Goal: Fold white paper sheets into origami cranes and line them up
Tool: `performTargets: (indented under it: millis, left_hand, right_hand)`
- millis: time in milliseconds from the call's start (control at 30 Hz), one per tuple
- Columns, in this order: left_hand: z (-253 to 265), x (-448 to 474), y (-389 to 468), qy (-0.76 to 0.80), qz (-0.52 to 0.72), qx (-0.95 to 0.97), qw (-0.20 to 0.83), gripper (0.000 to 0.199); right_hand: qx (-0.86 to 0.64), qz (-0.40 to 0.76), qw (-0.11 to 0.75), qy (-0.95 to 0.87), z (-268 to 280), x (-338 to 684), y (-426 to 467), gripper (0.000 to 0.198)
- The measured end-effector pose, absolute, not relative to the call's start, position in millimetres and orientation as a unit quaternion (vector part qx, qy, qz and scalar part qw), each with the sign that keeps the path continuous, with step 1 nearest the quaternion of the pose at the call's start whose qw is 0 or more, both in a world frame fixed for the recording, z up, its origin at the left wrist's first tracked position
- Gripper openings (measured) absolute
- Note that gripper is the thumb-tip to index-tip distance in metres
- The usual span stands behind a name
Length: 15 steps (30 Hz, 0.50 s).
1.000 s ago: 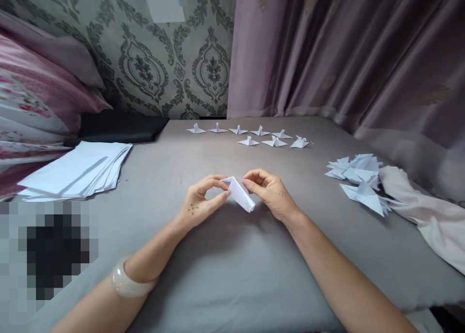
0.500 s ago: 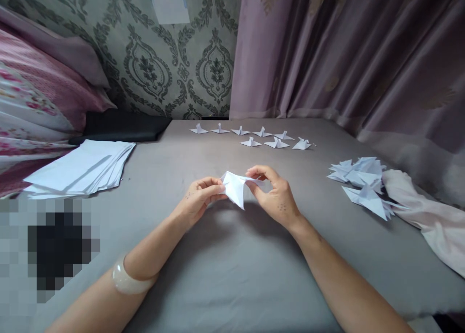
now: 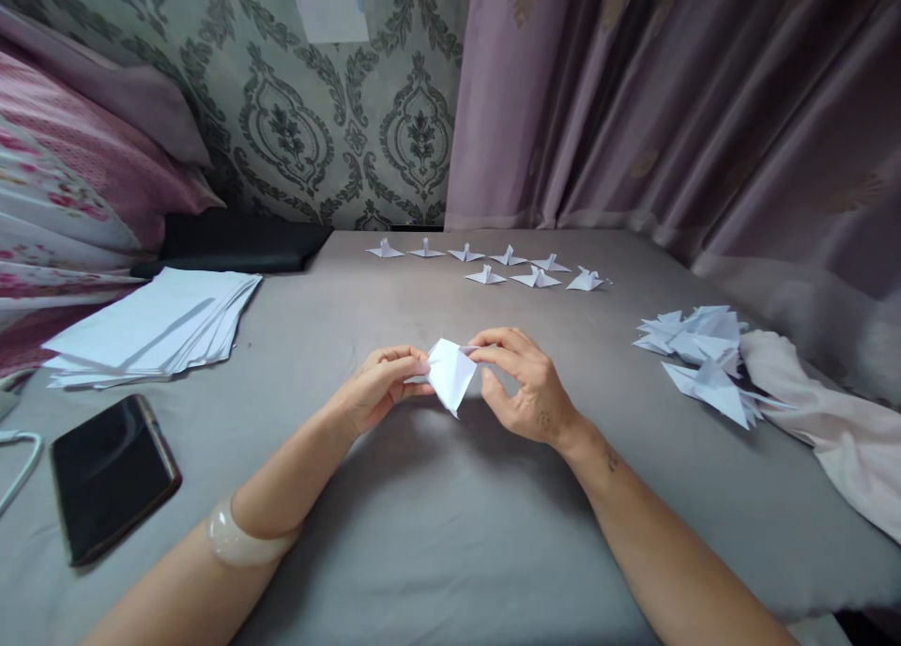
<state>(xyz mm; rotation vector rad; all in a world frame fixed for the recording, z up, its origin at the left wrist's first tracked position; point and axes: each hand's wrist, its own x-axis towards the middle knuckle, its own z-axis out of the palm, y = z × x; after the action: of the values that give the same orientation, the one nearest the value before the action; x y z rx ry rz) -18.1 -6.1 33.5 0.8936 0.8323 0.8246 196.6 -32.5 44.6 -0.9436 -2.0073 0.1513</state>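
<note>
Head view: what does the left hand [image 3: 380,385] have?

Folded white paper [image 3: 451,376], pinched by its left side between thumb and fingers.

And where is that paper?

Between the two hands, over the grey table [image 3: 436,552], one pointed corner hanging downward.

Is the right hand [image 3: 522,383] gripping it too?

I can't tell. Its fingertips meet the paper's upper right edge, but the thumb stands apart below.

What lies around them?

Eight folded birds [image 3: 538,278] in two rows beyond the hands, and a pile [image 3: 704,334] of more at right, beside pinkish cloth [image 3: 834,416].

On the left?

A stack [image 3: 145,322] of sheets, with a dark-screened phone [image 3: 114,477] nearer the viewer.
</note>
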Motion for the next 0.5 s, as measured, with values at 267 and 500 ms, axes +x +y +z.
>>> performTargets:
  millis: [267, 500]
  left_hand:
    - [34.4, -19.3, -4.2, 0.4, 0.372, 0.425, 0.722, 0.015]
    - [34.1, -18.3, -5.2, 0.402, 0.364, 0.449, 0.71, 0.014]
  right_hand:
    - [-0.401, 0.185, 0.459, -0.771, 54.5, 196.1, -34.5, 0.015]
    - [-0.442, 0.168, 0.462, -0.75, 47.6, 192.0, -32.3, 0.013]
